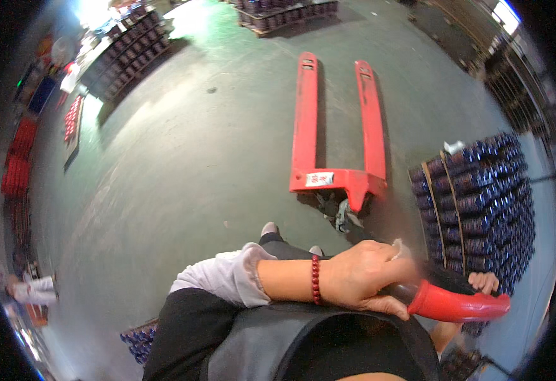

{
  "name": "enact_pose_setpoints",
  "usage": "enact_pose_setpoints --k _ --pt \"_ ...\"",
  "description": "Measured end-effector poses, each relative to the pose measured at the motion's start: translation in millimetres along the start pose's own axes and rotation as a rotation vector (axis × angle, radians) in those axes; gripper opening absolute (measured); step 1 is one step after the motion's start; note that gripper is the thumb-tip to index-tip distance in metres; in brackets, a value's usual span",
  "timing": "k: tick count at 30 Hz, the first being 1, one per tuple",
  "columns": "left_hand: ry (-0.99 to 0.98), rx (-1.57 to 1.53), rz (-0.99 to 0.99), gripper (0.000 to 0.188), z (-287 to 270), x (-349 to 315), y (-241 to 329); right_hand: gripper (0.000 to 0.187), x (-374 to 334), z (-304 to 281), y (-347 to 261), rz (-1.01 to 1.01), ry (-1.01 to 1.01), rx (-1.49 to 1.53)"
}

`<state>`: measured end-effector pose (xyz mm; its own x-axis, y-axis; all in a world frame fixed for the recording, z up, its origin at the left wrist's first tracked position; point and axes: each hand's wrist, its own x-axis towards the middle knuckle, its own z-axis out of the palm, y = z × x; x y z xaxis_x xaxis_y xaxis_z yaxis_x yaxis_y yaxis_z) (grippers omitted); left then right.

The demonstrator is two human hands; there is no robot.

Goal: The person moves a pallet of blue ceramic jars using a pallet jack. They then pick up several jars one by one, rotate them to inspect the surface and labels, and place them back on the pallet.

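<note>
A red pallet jack [329, 180] stands on the floor ahead, its two long forks pointing away from me. Its handle, with a red curved grip [462, 306] and a dark part beside it, lies close to my body at the lower right. My left hand [370, 274], below a red bead bracelet, is closed around the dark end next to the red grip. At the other side of the handle, the fingers of my right hand [483, 281] curl over the dark bar; the rest of that hand is hidden behind the grip.
A strapped stack of dark blue, shiny parts [475, 209] stands close on the right. More stacked goods [129, 54] rest at the far left, and a loaded pallet [284, 18] at the far end. Red items [18, 168] line the left side. Green floor [183, 146] lies between.
</note>
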<state>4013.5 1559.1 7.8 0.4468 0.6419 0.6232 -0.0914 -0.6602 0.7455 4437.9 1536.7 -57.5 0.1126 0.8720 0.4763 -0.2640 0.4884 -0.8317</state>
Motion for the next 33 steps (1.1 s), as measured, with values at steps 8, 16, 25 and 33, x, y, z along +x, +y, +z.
enact_pose_setpoints --k 8,16,25,33 --pt "0.097 -0.010 0.087 0.058 3 13 -63 0.016 -9 -1 20 -0.046 0.349 -0.072" --pt "0.038 -0.209 0.085 0.055 23 31 -118 0.013 -76 12 26 -0.033 0.746 -0.465" --pt "-0.101 -0.367 0.177 0.052 3 82 -169 0.016 -151 88 1 0.168 1.229 -1.033" --pt "-0.127 -0.518 0.130 0.043 25 163 -223 0.018 -85 124 22 -0.145 1.070 -0.504"
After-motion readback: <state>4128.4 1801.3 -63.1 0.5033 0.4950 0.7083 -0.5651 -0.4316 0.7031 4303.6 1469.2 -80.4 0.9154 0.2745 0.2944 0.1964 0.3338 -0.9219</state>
